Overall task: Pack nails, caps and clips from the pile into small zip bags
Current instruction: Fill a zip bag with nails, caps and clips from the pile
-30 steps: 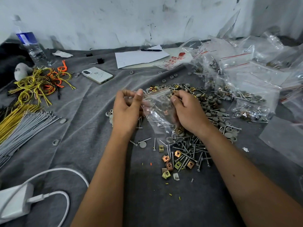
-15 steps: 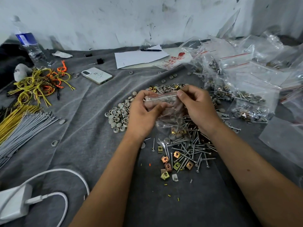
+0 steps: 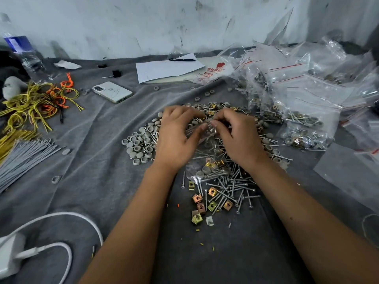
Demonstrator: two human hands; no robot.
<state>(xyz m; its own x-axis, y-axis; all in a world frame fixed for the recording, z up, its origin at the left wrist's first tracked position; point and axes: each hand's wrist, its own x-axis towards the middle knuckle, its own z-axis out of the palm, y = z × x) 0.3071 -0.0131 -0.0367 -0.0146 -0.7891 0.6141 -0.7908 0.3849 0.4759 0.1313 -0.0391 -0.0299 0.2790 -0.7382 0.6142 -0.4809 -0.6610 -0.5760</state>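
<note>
Now the left hand [image 3: 176, 138] and right hand [image 3: 235, 138] have met at the mouth of the zip bag [image 3: 207, 160] — both pinching it, where earlier they held it open — so this filled bag is likely being sealed.

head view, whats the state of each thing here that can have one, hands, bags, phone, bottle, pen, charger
left hand: pinching the small zip bag's top
right hand: pinching the same top
small zip bag: part filled, held up over the pile
filled bags: heaped at right
phone: face down
water bottle: upright
pen: lying on paper
charger: cable plugged in
</note>
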